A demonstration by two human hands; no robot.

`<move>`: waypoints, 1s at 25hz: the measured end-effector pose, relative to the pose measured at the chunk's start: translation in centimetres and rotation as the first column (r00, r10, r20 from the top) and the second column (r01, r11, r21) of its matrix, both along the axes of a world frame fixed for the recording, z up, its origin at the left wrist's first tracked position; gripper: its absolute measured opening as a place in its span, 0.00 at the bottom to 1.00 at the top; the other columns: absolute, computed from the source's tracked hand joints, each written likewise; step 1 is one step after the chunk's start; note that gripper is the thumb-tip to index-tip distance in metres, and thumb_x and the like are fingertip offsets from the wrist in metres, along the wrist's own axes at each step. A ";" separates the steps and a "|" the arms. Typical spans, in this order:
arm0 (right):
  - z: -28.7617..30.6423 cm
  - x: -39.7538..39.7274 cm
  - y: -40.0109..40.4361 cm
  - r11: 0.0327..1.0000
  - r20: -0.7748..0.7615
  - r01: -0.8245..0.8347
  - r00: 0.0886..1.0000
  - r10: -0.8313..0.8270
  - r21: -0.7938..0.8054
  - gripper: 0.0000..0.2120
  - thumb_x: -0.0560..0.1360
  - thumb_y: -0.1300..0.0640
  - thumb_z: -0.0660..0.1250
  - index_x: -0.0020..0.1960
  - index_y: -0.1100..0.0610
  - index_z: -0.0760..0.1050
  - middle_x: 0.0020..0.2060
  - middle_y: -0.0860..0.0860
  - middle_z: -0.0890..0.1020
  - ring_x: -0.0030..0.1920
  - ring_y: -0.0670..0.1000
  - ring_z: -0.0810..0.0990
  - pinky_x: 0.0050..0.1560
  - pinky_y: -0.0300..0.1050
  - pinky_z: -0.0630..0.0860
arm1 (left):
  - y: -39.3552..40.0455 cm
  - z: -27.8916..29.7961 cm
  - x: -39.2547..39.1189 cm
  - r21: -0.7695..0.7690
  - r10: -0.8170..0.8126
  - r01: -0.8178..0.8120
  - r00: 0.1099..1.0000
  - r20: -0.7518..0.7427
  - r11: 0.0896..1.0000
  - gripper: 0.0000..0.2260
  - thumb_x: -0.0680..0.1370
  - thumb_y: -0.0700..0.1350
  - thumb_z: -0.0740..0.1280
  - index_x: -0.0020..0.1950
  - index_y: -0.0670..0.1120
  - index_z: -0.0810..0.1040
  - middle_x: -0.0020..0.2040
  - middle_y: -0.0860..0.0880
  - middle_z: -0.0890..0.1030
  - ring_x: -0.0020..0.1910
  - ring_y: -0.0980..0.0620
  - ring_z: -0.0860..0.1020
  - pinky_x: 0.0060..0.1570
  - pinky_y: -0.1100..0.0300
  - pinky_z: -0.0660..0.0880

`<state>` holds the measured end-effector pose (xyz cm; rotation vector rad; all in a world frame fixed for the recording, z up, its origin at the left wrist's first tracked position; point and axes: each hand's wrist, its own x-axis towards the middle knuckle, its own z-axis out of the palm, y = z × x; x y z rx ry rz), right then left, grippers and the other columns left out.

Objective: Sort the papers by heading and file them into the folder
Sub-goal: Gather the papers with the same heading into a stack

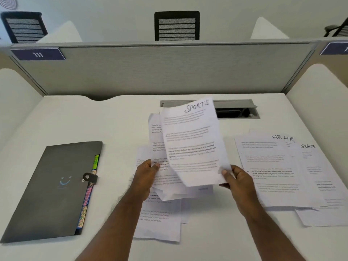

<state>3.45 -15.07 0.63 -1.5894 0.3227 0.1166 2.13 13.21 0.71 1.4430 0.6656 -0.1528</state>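
My right hand (237,180) pinches the lower right corner of a sheet headed SPORTS (194,140), lifted and tilted above the desk. My left hand (146,174) grips a small stack of printed papers (157,147) by its left edge, just behind that sheet. More loose sheets (158,221) lie on the desk under my left forearm. To the right lies a pile topped by sheets headed HR (273,166), with a SPORTS sheet (316,166) peeking out beneath. A dark grey expanding folder (50,191), closed with a snap strap, lies at the left; coloured tabs show at its right edge.
A grey cable tray (237,110) with an open lid is set into the white desk (116,125) behind the papers. A grey partition (160,70) bounds the back, with white side dividers left and right. Black chairs stand beyond.
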 end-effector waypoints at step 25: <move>-0.6 -3.3 -4.3 0.981 -0.063 -0.137 0.990 0.129 -0.139 0.22 0.72 0.64 0.73 0.62 0.49 0.72 0.53 0.40 0.80 0.53 0.44 0.80 0.49 0.34 0.79 | -7.6 0.8 -0.1 -0.264 -0.292 0.257 0.951 -0.102 0.930 0.19 0.78 0.29 0.63 0.66 0.45 0.75 0.60 0.43 0.82 0.59 0.40 0.80 0.60 0.40 0.76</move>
